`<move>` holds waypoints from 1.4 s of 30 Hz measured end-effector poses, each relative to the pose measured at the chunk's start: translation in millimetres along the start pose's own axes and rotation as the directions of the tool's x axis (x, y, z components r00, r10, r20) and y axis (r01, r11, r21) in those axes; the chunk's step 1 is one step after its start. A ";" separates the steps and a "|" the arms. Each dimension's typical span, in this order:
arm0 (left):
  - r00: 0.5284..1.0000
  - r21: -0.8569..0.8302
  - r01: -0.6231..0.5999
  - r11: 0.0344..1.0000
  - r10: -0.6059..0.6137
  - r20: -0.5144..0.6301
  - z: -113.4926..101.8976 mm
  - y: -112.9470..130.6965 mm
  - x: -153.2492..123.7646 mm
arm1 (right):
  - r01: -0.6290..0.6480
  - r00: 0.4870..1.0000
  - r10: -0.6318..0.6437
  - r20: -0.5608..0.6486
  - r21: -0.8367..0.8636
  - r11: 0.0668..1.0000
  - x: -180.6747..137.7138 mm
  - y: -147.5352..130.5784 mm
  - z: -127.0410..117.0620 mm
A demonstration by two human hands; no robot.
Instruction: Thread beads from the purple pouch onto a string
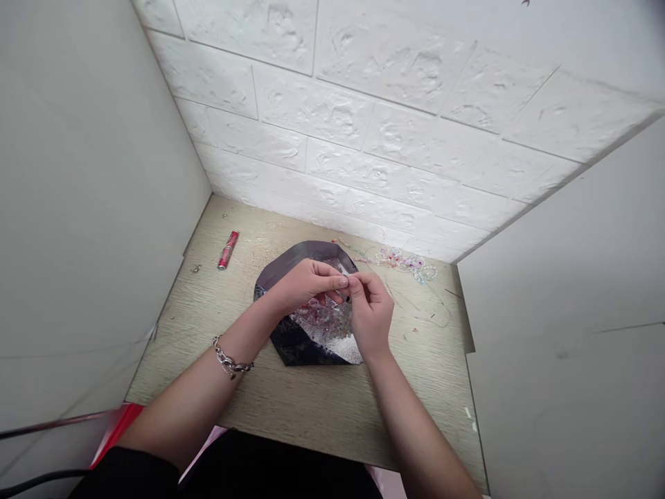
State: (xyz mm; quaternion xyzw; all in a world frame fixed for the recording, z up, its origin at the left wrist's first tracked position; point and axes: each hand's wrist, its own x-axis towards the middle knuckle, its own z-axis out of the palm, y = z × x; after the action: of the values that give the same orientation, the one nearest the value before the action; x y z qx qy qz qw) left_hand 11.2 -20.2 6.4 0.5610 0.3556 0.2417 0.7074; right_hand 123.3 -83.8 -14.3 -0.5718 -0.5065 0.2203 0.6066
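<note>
My left hand (306, 283) and my right hand (370, 310) meet fingertip to fingertip above a dark tray (291, 339) that holds a heap of small clear and pink beads (327, 322). Both hands are closed in a pinch; what they pinch is too small to make out. A chain bracelet (231, 362) sits on my left wrist. The hands hide the middle of the tray.
A small wooden desk (312, 409) is boxed in by white walls on three sides. A red tube (228, 249) lies at the back left. A beaded strand (405, 262) and loose thread lie at the back right. A tiny metal bit (196, 268) lies left.
</note>
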 end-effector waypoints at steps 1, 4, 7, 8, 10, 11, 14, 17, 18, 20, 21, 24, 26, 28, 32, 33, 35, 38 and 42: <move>1.000 -0.008 -0.003 1.000 0.003 -0.001 -0.5 -0.4 0.2 | 0.024 1.000 -0.024 0.005 -0.016 1.000 -0.3 0.0 -0.3; 1.000 -0.015 -0.007 1.000 0.006 -0.020 -2.8 -1.7 1.4 | 0.068 0.997 -0.067 0.026 -0.054 0.996 -0.1 -0.3 -0.8; 0.999 0.001 -0.004 1.000 0.004 -0.039 -4.9 -2.9 2.5 | 0.032 0.999 -0.031 0.034 -0.029 0.999 1.7 1.1 -1.3; 0.999 0.011 -0.006 1.000 0.006 -0.041 -5.4 -3.2 2.7 | 0.003 0.999 -0.003 0.048 -0.006 1.000 2.6 2.0 -1.7; 0.999 0.026 -0.014 1.000 0.015 -0.038 -6.1 -3.6 2.6 | -0.059 0.994 0.055 0.099 0.038 0.998 4.7 4.0 -2.9; 0.999 0.030 -0.018 0.999 0.019 -0.033 -6.3 -3.8 2.5 | -0.085 0.989 0.078 0.125 0.058 0.995 5.7 4.8 -3.7; 1.000 0.034 -0.012 0.999 0.012 -0.022 -6.4 -4.1 2.1 | -0.143 0.978 0.123 0.167 0.109 0.984 8.3 5.7 -5.4; 1.000 0.023 0.015 1.000 -0.014 -0.026 -5.8 -3.9 2.0 | -0.183 0.970 0.158 0.183 0.126 0.975 9.1 4.6 -5.7; 0.999 0.016 0.021 1.000 -0.021 -0.031 -5.5 -3.7 1.9 | -0.187 0.970 0.163 0.183 0.124 0.975 9.0 4.3 -5.6; 0.999 0.008 0.026 1.000 -0.026 -0.040 -4.9 -3.2 1.7 | -0.188 0.970 0.164 0.177 0.130 0.973 8.7 4.5 -5.0; 0.999 0.010 0.028 1.000 -0.028 -0.040 -4.7 -2.9 1.6 | -0.192 0.971 0.167 0.173 0.145 0.971 8.4 5.1 -4.7; 0.999 0.030 0.026 0.999 -0.025 -0.031 -4.5 -2.5 1.2 | -0.230 0.966 0.193 0.174 0.223 0.947 8.0 8.8 -3.9; 0.999 0.043 0.015 0.999 -0.014 -0.030 -4.5 -3.0 1.3 | -0.260 0.959 0.213 0.187 0.280 0.924 8.0 11.7 -3.6; 0.999 0.050 0.007 0.999 -0.005 -0.037 -4.7 -3.8 1.5 | -0.275 0.956 0.221 0.195 0.325 0.905 8.3 13.4 -3.5; 0.998 0.069 0.005 0.998 -0.002 -0.056 -5.3 -5.4 1.9 | -0.312 0.947 0.236 0.219 0.446 0.839 9.3 10.4 -4.4; 0.998 0.078 0.002 0.997 0.003 -0.055 -5.6 -5.7 1.9 | -0.330 0.941 0.247 0.230 0.477 0.815 9.5 8.8 -4.7; 0.999 0.091 -0.010 0.996 0.013 -0.043 -6.1 -6.3 2.1 | -0.365 0.930 0.273 0.246 0.517 0.775 10.1 6.1 -5.5; 1.000 0.071 -0.019 0.997 0.020 -0.003 -6.4 -6.8 2.6 | -0.402 0.916 0.315 0.250 0.552 0.730 10.9 5.2 -6.4; 1.000 0.032 -0.014 0.999 0.013 0.020 -5.0 -5.9 2.0 | -0.459 0.888 0.334 0.315 0.590 0.664 11.6 8.3 -6.9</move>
State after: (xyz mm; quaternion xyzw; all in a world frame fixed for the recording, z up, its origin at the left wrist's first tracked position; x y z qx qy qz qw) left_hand 8.3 -17.0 -0.4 0.5770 0.3488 0.2354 0.7000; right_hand 136.4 -75.1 -16.5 -0.3996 -0.3132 0.5597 0.6549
